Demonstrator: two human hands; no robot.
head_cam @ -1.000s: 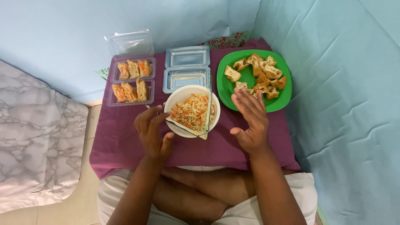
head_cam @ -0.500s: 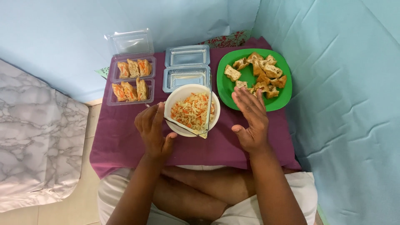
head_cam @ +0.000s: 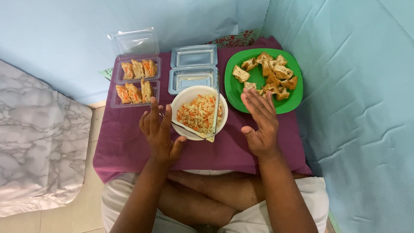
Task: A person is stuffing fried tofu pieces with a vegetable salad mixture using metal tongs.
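Note:
A white bowl point(head_cam: 185, 97) of shredded orange and pale salad sits in the middle of a purple cloth, with metal tongs point(head_cam: 214, 116) resting across it. My left hand point(head_cam: 158, 131) hovers flat just left of the bowl, fingers apart, holding nothing. On the bowl's right, my right hand point(head_cam: 259, 121) is also flat and empty, its fingertips at the near edge of a green plate point(head_cam: 292, 101) of fried tofu pieces point(head_cam: 267, 75).
Two clear plastic boxes point(head_cam: 136, 80) filled with stuffed tofu and an open lid stand at the back left. An empty clear hinged box point(head_cam: 192, 69) lies behind the bowl. The purple-covered table point(head_cam: 125, 146) meets blue walls behind and at right; my crossed legs are below.
Both hands stay beside the bowl; the left hand has drifted slightly left, off the tongs' handle. Nothing was picked up.

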